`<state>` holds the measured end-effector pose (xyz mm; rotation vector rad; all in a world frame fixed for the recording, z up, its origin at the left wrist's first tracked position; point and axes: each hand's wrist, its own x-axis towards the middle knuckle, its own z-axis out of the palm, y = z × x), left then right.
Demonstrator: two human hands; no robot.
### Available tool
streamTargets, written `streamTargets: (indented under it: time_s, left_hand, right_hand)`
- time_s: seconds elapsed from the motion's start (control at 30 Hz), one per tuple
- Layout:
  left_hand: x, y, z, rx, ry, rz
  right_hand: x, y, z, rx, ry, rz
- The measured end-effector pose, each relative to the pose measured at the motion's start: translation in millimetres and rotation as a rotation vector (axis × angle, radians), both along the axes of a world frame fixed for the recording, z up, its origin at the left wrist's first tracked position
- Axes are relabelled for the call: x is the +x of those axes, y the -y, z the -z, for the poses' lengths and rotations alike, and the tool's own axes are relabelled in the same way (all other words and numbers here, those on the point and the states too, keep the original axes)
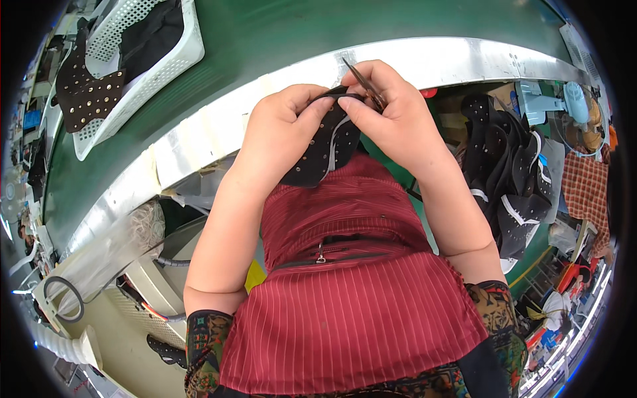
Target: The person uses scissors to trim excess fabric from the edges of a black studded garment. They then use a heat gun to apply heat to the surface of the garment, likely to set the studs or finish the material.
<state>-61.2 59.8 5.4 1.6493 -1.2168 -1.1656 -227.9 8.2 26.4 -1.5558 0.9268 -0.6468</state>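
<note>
A black piece like a shoe upper (340, 147), dotted with metal studs and marked with a pale strip, hangs in front of my apron. My left hand (282, 123) pinches its top edge between thumb and fingers. On the other side, my right hand (396, 113) is closed at the same edge, its thumb almost meeting the left one. Slim dark snips (366, 83) lie in the right hand, with their pointed end sticking up and to the left past the fingers. Folds and fingers hide part of the upper's top.
A metal-edged bench (451, 61) with a green surface (279, 26) curves ahead. At left on it stands a white perforated basket (133, 109) with black and studded pieces. More studded uppers (507, 166) are piled at right. A machine (142, 285) stands at lower left.
</note>
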Motion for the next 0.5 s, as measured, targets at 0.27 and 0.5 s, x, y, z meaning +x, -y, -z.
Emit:
streamTargets:
  time_s: [0.27,0.5]
  left_hand:
    - [-14.3,-33.5,-31.2,-0.343,0.315,-0.067]
    - [-18.7,-59.4,-58.2,-0.090,-0.065,-0.072]
  right_hand:
    - [-11.4,-43.7,-13.7,0.030,0.027,-0.001]
    - [-30.1,-53.4,-53.6,-0.283,-0.024,-0.034]
